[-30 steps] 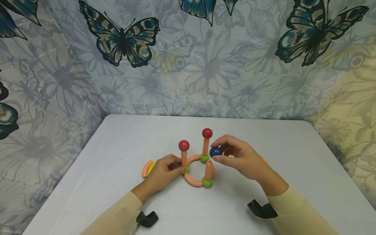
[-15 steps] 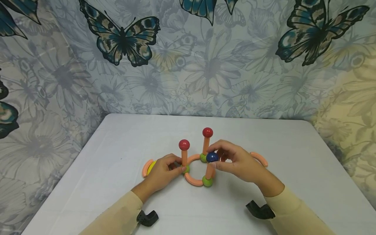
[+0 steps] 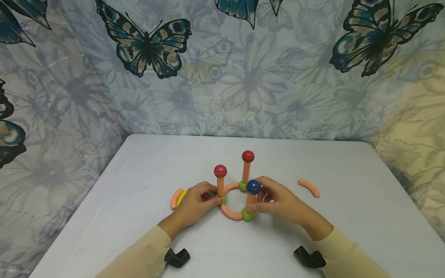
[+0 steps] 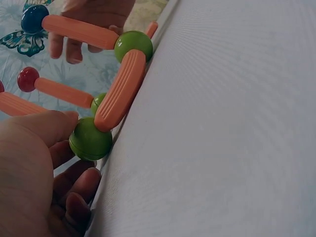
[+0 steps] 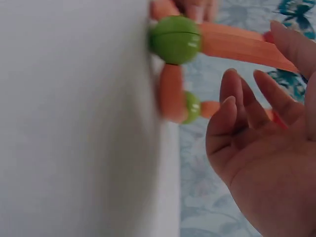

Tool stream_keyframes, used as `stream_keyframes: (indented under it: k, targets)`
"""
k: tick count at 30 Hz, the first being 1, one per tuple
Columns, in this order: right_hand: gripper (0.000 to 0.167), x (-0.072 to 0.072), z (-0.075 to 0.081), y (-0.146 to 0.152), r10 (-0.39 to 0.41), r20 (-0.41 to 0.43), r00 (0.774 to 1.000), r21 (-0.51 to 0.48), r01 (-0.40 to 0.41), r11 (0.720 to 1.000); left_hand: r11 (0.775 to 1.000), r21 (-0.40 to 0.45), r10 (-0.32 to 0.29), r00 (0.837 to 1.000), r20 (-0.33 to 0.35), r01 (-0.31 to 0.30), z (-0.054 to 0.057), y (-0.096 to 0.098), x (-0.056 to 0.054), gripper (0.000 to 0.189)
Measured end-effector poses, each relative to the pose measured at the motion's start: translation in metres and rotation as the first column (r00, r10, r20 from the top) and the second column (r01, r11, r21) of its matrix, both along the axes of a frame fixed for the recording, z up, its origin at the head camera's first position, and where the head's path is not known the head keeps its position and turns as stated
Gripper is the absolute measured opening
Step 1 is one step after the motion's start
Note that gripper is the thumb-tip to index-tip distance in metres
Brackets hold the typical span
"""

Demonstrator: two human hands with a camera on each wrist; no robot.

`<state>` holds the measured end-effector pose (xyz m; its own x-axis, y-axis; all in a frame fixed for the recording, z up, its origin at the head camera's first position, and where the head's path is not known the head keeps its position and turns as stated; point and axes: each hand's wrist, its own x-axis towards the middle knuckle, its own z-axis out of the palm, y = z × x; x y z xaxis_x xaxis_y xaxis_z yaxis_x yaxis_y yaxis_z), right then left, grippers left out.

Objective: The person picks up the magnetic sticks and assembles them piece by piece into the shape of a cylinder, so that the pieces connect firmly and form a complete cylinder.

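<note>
On the table stands a magnetic ball-and-stick toy: green balls joined by curved orange rods in a ring, with upright orange rods. My left hand (image 3: 197, 201) pinches the green ball (image 4: 91, 139) at the ring's left corner, below an upright rod topped by a red ball (image 3: 220, 171). A blue ball (image 3: 253, 187) caps the upright rod (image 4: 79, 32) over the front green ball (image 3: 247, 214). Right beside this rod is my right hand (image 3: 283, 204), its thumb apart from its loosely bent fingers (image 5: 232, 98). Another red ball (image 3: 248, 156) tops the back rod.
A loose curved orange rod (image 3: 309, 188) lies on the white table (image 3: 347, 231) to the right. Left of the ring, partly behind my left hand, are an orange curved piece (image 3: 175, 198) and a yellow piece (image 3: 181, 197). A butterfly-patterned wall covering (image 3: 243, 77) rises behind.
My right hand has brought the blue ball left and onto the top of the front rod, then let go and slid down beside that rod. The left hand has kept its hold.
</note>
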<state>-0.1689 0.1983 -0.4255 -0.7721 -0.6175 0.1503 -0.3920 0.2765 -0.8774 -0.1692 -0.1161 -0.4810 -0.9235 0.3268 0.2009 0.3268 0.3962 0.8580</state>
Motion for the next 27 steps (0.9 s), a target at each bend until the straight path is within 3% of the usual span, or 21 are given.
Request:
stream_keyframes:
  k: [5,10,18,20,24,27]
  targets:
    - [0.051,0.006,-0.018,-0.001,-0.035,0.017,0.999,0.058,0.034,0.998,1.000,0.006,-0.004,0.999,0.037,0.004,0.003,0.003,-0.001,0.021]
    - [0.037,0.009,-0.028,0.001,-0.015,0.051,0.999,0.060,0.012,0.998,0.998,0.061,-0.001,0.992,0.126,-0.006,0.009,-0.003,-0.002,0.027]
    - [0.027,0.008,-0.033,-0.003,0.031,0.044,0.999,0.032,-0.032,0.999,0.976,0.180,0.085,0.977,0.195,-0.121,0.037,-0.044,-0.018,0.059]
    - [0.026,0.008,-0.034,-0.004,0.034,0.046,0.998,0.032,-0.036,0.999,0.972,0.201,0.077,0.973,0.216,-0.122,0.040,-0.058,-0.023,0.062]
    - [0.025,0.009,-0.034,-0.005,0.021,0.061,0.998,0.050,-0.025,0.998,0.975,0.200,0.022,0.945,0.327,-0.092,0.042,-0.086,-0.032,0.050]
    - [0.023,0.010,-0.033,-0.006,0.007,0.069,0.998,0.070,-0.012,0.997,0.992,0.125,-0.031,0.917,0.398,-0.020,0.037,-0.105,-0.035,0.060]
